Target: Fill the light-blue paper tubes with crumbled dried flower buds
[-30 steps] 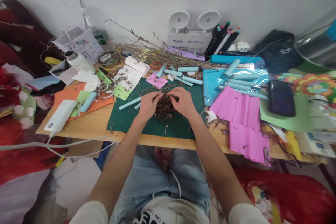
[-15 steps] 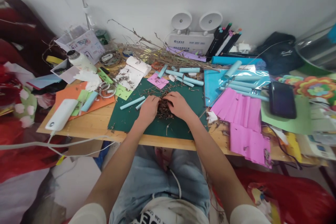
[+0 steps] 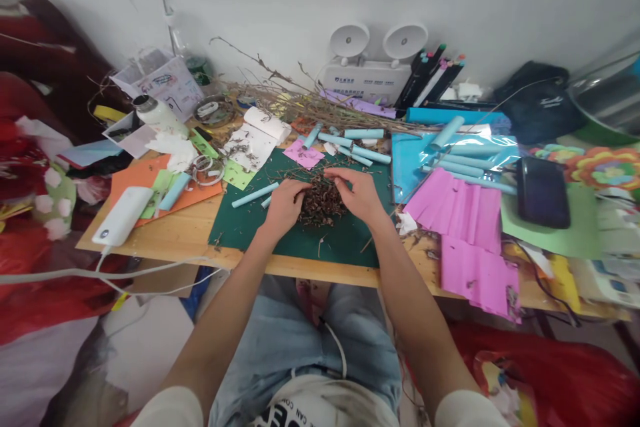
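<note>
A loose heap of dried brown leaf bits [image 3: 321, 205] lies on the dark green mat [image 3: 245, 233]. At its left side is my left hand [image 3: 284, 207], fingers reaching forward over the edge of the heap with a gap above the thumb. My right hand [image 3: 360, 193] is at the upper right of the heap, its fingers stretched out and apart from the thumb. Neither hand visibly holds anything. Thin twig pieces lie behind the heap. A pale blue paper tube [image 3: 255, 195] rests on the mat left of my left hand.
More blue paper tubes [image 3: 370, 155] and a pink paper square [image 3: 304, 153] lie at the back. Dry branches [image 3: 320, 103] stretch along the wall. Pink crepe paper [image 3: 457, 207] and a dark phone [image 3: 543, 192] are on the right, a white power bank [image 3: 123, 215] on the left.
My right hand has moved right and slightly up, and its fingers have spread. The heap between the hands is more exposed and looks wider. The left hand has barely moved.
</note>
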The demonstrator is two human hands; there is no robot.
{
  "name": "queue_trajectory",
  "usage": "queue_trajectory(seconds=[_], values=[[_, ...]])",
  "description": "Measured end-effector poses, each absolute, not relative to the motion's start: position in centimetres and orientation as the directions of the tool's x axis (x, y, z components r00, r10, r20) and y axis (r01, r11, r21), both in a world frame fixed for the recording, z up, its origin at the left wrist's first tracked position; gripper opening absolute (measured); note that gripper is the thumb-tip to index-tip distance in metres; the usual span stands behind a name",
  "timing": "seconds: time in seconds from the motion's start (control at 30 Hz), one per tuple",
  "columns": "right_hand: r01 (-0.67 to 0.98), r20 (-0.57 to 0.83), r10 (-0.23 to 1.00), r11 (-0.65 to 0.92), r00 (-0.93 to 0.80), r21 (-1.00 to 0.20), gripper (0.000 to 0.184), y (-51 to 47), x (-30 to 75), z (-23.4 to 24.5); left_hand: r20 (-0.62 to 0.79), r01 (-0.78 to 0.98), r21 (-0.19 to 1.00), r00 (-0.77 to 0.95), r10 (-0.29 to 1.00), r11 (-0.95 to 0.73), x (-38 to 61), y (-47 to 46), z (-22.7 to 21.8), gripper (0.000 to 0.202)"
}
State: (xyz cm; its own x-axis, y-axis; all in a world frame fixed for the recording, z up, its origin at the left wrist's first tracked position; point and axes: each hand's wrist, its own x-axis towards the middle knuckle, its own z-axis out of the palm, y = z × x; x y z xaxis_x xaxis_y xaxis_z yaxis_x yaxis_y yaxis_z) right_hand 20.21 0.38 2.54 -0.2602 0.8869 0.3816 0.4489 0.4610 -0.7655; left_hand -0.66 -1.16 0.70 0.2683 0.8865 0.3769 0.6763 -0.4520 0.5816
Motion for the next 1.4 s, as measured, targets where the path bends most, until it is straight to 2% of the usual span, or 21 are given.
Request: queue_trajectory(seconds=[0.13,0.23,0.3,0.37,0.47,0.63,0.77,0.9,0.97,1.03,1.1,1.17,1.27,1.4], values=[[0.656,0.265,0.912,0.409,-0.313,-0.634,0.028,-0.7,21.0,4.3,0.374,0.692,0.567,0.267,0.888,-0.447,-0.7,-2.6,1.7,0.028],[0.826,0.119,0.938,0.344,-0.326,-0.446,0.047,-2.4,21.0,5.3,0.333,0.778,0.510,0.214,0.918,-0.367,-0.9,-5.1,2.4,0.026],[0.872,0.053,0.942,0.327,-0.331,-0.364,0.056,-3.3,20.6,5.3,0.281,0.843,0.441,0.196,0.939,-0.308,-0.9,-6.7,2.3,0.027],[0.874,0.027,0.935,0.340,-0.353,-0.346,0.047,-3.8,20.2,4.8,0.227,0.881,0.400,0.172,0.959,-0.253,-0.8,-7.6,1.8,0.033],[0.839,0.087,0.932,0.356,-0.353,-0.411,0.035,-3.6,20.0,3.7,0.197,0.864,0.431,0.192,0.961,-0.261,-0.5,-7.5,0.8,0.026],[0.745,0.298,0.924,0.371,-0.238,-0.555,0.026,-2.5,20.3,2.9,0.247,0.767,0.574,0.172,0.954,-0.287,0.2,-5.6,0.3,0.013],[0.738,0.360,0.910,0.385,-0.205,-0.554,0.020,-1.8,20.4,2.2,0.304,0.727,0.611,0.148,0.941,-0.312,0.4,-4.6,0.1,0.015],[0.712,0.369,0.891,0.438,-0.263,-0.549,0.030,-1.5,20.7,1.1,0.371,0.699,0.612,0.159,0.915,-0.370,0.5,-4.7,-0.7,0.023],[0.680,0.389,0.877,0.469,-0.282,-0.563,0.038,-1.4,20.8,0.5,0.400,0.700,0.598,0.160,0.902,-0.390,0.7,-5.2,-0.7,0.031],[0.632,0.437,0.858,0.501,-0.271,-0.591,0.045,-1.4,20.8,0.2,0.419,0.739,0.573,0.106,0.902,-0.353,1.1,-6.1,-0.2,0.031],[0.584,0.491,0.840,0.522,-0.230,-0.621,0.044,-1.5,20.8,0.2,0.411,0.800,0.528,0.051,0.910,-0.284,1.7,-7.3,0.6,0.026],[0.553,0.514,0.839,0.518,-0.180,-0.652,0.040,-1.7,20.7,0.5,0.410,0.848,0.443,0.099,0.907,-0.293,2.5,-8.5,1.3,0.023],[0.508,0.479,0.863,0.489,-0.161,-0.710,0.039,-2.0,20.8,1.1,0.338,0.877,0.333,0.231,0.912,-0.345,3.7,-10.0,1.4,0.026],[0.478,0.397,0.897,0.439,-0.192,-0.761,0.040,-2.1,21.3,1.2,0.203,0.932,0.275,0.184,0.962,-0.237,5.1,-11.0,0.6,0.017]])
